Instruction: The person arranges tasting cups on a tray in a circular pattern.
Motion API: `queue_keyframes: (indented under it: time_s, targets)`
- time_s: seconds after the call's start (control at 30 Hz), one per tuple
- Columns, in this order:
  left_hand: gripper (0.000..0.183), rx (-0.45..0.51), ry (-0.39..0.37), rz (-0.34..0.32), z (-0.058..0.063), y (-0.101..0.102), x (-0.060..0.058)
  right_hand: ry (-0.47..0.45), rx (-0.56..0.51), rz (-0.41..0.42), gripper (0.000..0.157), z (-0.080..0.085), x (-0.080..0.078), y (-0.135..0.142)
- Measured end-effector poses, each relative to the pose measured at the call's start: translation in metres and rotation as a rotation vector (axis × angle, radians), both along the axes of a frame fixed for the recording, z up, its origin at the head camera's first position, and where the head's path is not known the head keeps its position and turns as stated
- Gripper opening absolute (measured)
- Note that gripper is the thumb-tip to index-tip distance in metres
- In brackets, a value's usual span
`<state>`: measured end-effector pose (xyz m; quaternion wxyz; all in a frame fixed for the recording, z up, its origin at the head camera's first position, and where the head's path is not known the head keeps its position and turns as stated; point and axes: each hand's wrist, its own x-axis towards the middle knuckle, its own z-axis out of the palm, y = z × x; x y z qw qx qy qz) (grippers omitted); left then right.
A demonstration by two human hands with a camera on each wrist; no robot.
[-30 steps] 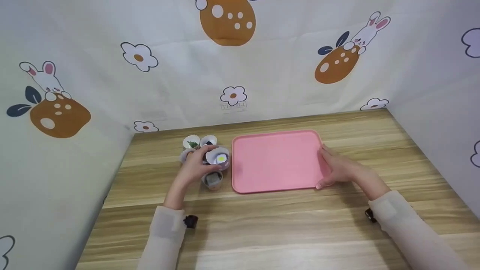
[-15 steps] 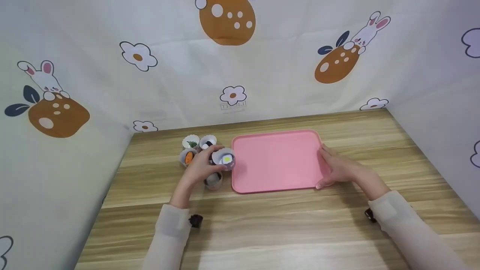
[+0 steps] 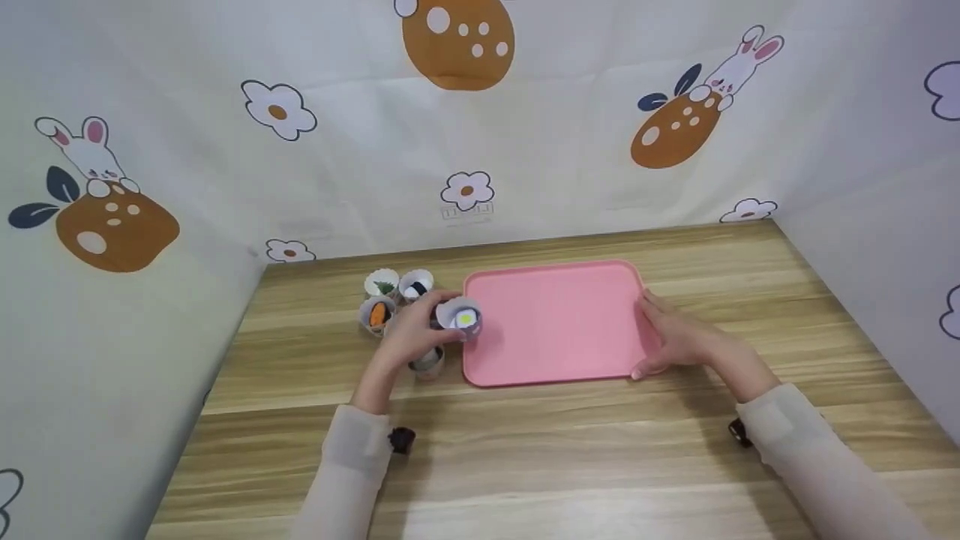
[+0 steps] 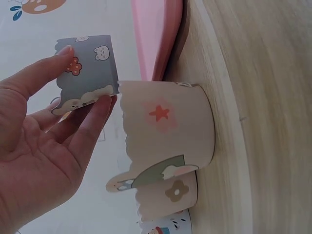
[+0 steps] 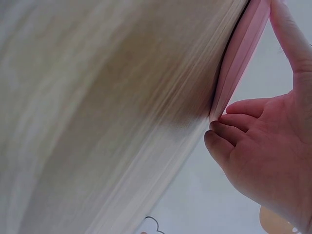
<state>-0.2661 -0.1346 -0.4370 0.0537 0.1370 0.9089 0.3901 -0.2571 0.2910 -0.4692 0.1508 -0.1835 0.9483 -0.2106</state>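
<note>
One grey cup (image 4: 91, 61) sits pinched in the left hand (image 3: 411, 328) — the right hand (image 3: 673, 337), spread, touches the pink tray (image 3: 555, 322).

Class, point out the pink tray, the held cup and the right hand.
Pink tray (image 3: 559, 322), head view: bare middle.
Held cup (image 4: 89, 71), left wrist view: grey outer wall.
Right hand (image 3: 679, 339), head view: back of hand.

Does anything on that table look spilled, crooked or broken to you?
Nothing stands out: the pink tray lies flat on the table, the left hand grips a grey cup, and no spill or damage shows. That hand hides parts of some other cups, so those can't be fully checked.
</note>
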Motion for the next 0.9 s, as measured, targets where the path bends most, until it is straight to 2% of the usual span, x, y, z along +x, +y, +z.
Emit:
queue_keyframes:
  time_s: [0.23,0.57,0.9]
  targets:
    - [0.064,0.055,-0.024,-0.022,-0.001,0.008,-0.001,-0.001,0.002,0.005,0.136,-0.001,0.0,0.0]
    - [0.061,0.07,-0.032,-0.036,-0.006,0.015,-0.003,0.009,-0.001,0.006,0.133,-0.002,0.0,-0.001]
    - [0.063,0.068,-0.051,-0.025,-0.004,0.026,-0.004,0.004,0.013,-0.005,0.133,-0.001,0.0,0.0]
